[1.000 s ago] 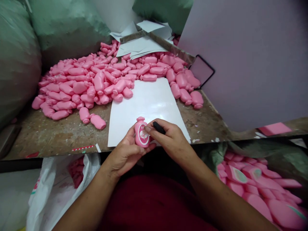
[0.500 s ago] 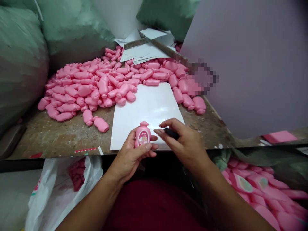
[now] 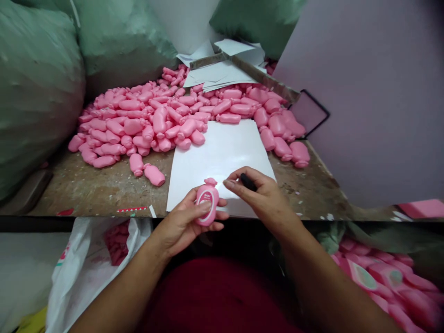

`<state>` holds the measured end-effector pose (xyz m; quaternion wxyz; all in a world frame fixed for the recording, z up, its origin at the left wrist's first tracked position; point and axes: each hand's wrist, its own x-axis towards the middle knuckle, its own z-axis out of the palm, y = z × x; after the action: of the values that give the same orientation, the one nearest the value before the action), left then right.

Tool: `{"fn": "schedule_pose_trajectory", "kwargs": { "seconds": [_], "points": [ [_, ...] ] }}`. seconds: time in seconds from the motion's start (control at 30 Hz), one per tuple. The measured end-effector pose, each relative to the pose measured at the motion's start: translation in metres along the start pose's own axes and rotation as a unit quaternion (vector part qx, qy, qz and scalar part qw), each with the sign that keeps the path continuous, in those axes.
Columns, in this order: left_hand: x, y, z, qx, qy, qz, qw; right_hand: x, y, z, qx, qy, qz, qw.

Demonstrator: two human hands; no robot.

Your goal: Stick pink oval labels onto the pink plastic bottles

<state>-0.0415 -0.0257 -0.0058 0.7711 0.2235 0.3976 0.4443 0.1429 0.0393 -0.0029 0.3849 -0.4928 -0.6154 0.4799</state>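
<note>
Though labelled, the pink bottle (image 3: 207, 202) tilts

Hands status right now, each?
Left hand: closed, holding a pink plastic bottle.
Right hand: fingers curled, holding a small black object.

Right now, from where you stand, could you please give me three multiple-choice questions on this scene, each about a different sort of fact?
1. Where is the pink bottle? A: in the left hand; B: on the floor; C: in a box.
2. What colour is the small thing in the right hand? A: white; B: pink; C: black.
3. How does the white sheet lie? A: rolled up; B: flat; C: folded in half.

A: the left hand wraps the bottle. C: it shows dark against the skin. B: it lies flat on the bench.
</note>
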Motion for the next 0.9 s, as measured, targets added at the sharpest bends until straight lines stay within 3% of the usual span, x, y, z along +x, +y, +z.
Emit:
{"fn": "schedule_pose_trajectory", "kwargs": {
  "seconds": [0.07,0.13,0.2,0.27,0.33,0.4,0.47,0.53,0.63,0.77,0.9],
  "points": [
    [-0.027,0.018,-0.026,0.102,0.040,0.017,0.994,0.000,0.001,-0.008,-0.027,0.033,0.004,0.999],
    [-0.064,0.042,-0.056,0.276,0.118,0.018,0.954,0.001,0.003,-0.016,-0.058,0.064,0.010,0.996],
    [-0.099,0.064,-0.081,0.456,0.211,-0.005,0.865,0.004,0.008,-0.023,-0.078,0.087,0.014,0.993],
    [-0.116,0.080,-0.097,0.581,0.293,0.030,0.758,0.007,0.014,-0.025,-0.100,0.096,0.013,0.990],
    [-0.105,0.088,-0.106,0.676,0.302,0.108,0.663,0.009,0.019,-0.024,-0.125,0.091,0.007,0.988],
    [-0.072,0.089,-0.112,0.763,0.235,0.166,0.580,0.007,0.024,-0.020,-0.153,0.069,-0.010,0.986],
    [-0.031,0.087,-0.118,0.818,0.167,0.181,0.519,0.000,0.028,-0.015,-0.192,0.028,-0.053,0.980],
    [0.003,0.084,-0.121,0.836,0.144,0.183,0.496,-0.010,0.034,-0.010,-0.261,-0.019,-0.123,0.957],
    [0.026,0.084,-0.124,0.839,0.142,0.186,0.492,-0.025,0.044,-0.001,-0.394,-0.053,-0.226,0.889],
    [0.024,0.086,-0.123,0.845,0.158,0.182,0.478,-0.031,0.050,0.005,-0.489,-0.048,-0.293,0.820],
    [0.019,0.078,-0.122,0.839,0.192,0.189,0.472,-0.030,0.051,0.000,-0.473,-0.055,-0.358,0.803]
  ]
}}
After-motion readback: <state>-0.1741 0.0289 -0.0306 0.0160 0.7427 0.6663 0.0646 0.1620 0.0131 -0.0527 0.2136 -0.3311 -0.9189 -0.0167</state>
